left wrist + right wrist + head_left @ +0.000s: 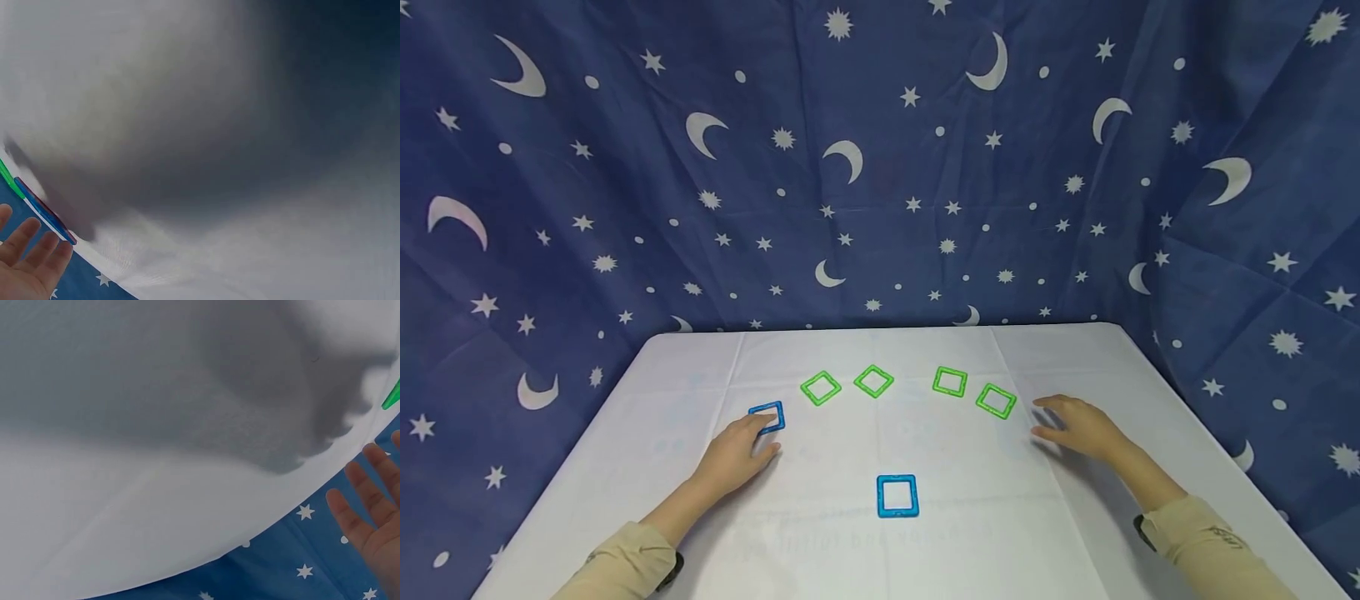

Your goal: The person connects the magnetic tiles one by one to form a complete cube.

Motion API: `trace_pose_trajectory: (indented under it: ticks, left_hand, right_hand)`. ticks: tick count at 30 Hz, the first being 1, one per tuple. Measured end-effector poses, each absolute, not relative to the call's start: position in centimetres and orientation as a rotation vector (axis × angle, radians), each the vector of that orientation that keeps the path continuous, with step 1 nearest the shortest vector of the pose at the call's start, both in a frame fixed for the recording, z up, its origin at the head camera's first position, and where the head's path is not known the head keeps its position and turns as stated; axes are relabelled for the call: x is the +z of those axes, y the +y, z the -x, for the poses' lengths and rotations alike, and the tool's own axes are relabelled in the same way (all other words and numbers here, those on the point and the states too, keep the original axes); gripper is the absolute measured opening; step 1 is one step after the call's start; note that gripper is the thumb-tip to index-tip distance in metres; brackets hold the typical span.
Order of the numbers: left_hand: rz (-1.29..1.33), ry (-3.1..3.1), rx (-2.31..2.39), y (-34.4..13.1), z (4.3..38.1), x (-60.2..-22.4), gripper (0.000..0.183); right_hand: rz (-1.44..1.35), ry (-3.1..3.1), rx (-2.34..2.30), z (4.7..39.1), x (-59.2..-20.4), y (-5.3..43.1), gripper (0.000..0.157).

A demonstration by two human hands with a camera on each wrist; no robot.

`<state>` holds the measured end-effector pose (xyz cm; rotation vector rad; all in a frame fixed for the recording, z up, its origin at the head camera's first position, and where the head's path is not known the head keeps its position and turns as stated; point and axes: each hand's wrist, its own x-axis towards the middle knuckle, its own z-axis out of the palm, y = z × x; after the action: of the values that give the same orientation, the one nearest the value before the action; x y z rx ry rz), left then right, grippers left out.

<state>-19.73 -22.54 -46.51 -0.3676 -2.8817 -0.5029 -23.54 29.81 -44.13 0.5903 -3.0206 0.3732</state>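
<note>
My left hand (733,455) is over the left side of the table, its fingertips reaching across a blue square frame (781,416). The thumb stands apart from that frame, and part of its lower left side is hidden by the fingers. In the left wrist view the same blue frame (45,211) shows edge-on beside the fingers (41,250). My right hand (1082,427) hovers with nothing in it, just right of a green square frame (983,398). Loosely extended fingers (350,515) show in the right wrist view. Another blue square frame (898,512) lies flat at front centre.
Three more green square frames lie toward the back: one at left (820,402), a second near the middle (874,367), a third right of it (951,370). A white cloth covers the table (970,550). Behind it hangs a blue curtain (895,150) with moons and stars.
</note>
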Motion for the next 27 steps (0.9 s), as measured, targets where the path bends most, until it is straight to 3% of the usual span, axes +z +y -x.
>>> trace_pose_trajectory:
  ticks: [27]
  left_hand:
    - [0.454,-2.868,-0.783,-19.1,20.2,-46.0,0.033]
  right_hand:
    - [-0.579,-3.013,0.506,25.4,-43.3,26.3,0.041]
